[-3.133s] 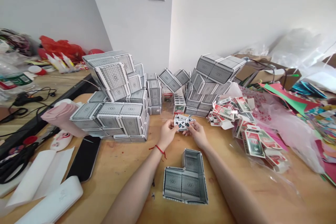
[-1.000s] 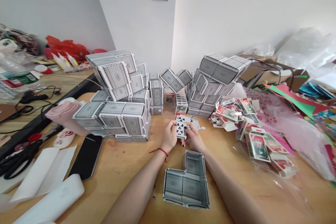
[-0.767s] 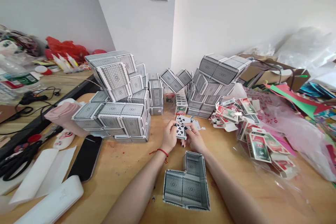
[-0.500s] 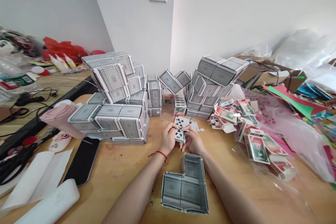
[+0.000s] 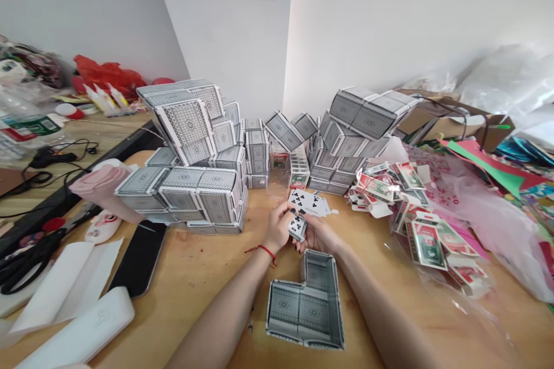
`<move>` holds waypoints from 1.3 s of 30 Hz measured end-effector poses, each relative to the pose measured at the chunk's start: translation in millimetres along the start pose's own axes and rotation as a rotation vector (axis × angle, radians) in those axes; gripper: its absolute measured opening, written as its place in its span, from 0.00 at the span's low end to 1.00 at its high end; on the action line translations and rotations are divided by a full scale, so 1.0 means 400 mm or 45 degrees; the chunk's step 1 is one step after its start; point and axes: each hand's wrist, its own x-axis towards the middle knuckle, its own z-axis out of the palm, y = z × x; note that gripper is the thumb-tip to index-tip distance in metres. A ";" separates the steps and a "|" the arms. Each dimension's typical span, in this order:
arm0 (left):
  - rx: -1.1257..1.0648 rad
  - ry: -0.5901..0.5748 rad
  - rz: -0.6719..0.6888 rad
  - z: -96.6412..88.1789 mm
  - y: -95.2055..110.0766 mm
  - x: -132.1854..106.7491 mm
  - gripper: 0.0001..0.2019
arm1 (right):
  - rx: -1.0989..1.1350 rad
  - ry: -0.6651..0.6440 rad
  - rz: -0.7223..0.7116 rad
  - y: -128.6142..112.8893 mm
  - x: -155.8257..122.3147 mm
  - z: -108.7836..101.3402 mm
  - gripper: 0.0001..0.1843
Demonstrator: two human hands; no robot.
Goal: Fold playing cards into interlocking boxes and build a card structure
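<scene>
Both hands are closed around a small stack of playing cards (image 5: 297, 227), its top face showing clubs. My left hand (image 5: 279, 225) grips the left side, thumb on top. My right hand (image 5: 319, 234) holds the right side, with its fingers partly under the stack. Just beyond them, several loose playing cards (image 5: 315, 203) lie spread on the table, clubs showing on some. Between my forearms sits an L-shaped open box (image 5: 303, 311) made of joined cards, their grey patterned backs facing up inside.
Blocks built from cards (image 5: 199, 196) are stacked at the left, with another card-block stack (image 5: 359, 121) at the right. Empty card boxes (image 5: 426, 242) are heaped to the right. A black phone (image 5: 141, 256), white case (image 5: 82, 328) and scissors (image 5: 34, 259) lie at the left.
The hands have drawn slightly closer together over the card stack, and the thumbs have shifted on it. More of the loose cards beyond the hands shows. The view has moved slightly.
</scene>
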 end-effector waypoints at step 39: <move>0.168 0.312 -0.089 0.004 -0.052 0.046 0.08 | -0.352 0.190 -0.452 0.006 0.014 0.010 0.13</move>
